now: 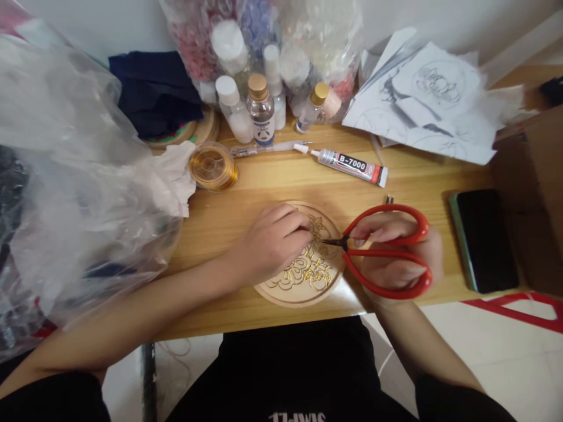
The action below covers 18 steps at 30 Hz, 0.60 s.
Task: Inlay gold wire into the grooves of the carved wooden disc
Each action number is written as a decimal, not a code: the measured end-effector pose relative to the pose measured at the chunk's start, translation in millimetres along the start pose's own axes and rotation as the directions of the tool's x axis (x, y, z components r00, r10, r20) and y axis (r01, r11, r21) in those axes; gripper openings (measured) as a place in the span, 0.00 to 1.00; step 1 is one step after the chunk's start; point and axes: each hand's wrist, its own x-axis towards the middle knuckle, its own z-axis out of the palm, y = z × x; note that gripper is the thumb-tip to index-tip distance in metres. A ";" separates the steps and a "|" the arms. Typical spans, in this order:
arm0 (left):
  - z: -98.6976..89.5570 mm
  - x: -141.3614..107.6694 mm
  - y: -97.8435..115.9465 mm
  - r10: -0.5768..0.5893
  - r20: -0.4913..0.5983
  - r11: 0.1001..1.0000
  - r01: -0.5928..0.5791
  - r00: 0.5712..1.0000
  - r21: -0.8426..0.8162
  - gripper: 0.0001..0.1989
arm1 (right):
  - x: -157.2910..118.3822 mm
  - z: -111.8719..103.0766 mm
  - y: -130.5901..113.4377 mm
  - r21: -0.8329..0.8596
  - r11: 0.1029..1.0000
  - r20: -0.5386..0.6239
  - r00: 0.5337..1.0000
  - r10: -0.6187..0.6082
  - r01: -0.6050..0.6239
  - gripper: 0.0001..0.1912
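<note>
A round wooden disc (272, 293) with a carved flower pattern, partly lined in gold, lies near the table's front edge. My left hand (281, 237) is over its upper left part, fingers curled and pressed together at the pattern; what they pinch is too small to make out. My right hand (396, 252) holds red-handled scissors (387, 291), with fingers in and around the loops. The dark scissor tips point left over the disc, close beside my left fingertips, and look nearly closed.
Behind the disc are a gold wire spool (213, 167), a pen (264, 149), a glue tube (352, 167) and several bottles (261, 111). Plastic bags (88, 193) fill the left. Paper drawings (435, 99) and a phone (486, 240) lie at the right.
</note>
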 end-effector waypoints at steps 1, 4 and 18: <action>0.0 0.1 0.0 -0.005 0.002 1.000 0.005 1.000 -0.007 0.12 | -0.2 0.6 1.6 -0.009 1.000 0.001 1.000 -0.010 0.010 0.20; 0.3 0.0 0.0 -0.007 -0.006 1.000 0.007 1.000 -0.014 0.12 | -0.8 0.2 1.3 -0.082 0.997 0.019 1.000 0.017 -0.015 0.22; 0.0 -0.8 -0.2 -0.022 0.005 0.998 0.022 1.000 -0.051 0.12 | -7.9 -6.1 -4.6 -0.070 0.967 0.122 0.960 0.251 -0.244 0.23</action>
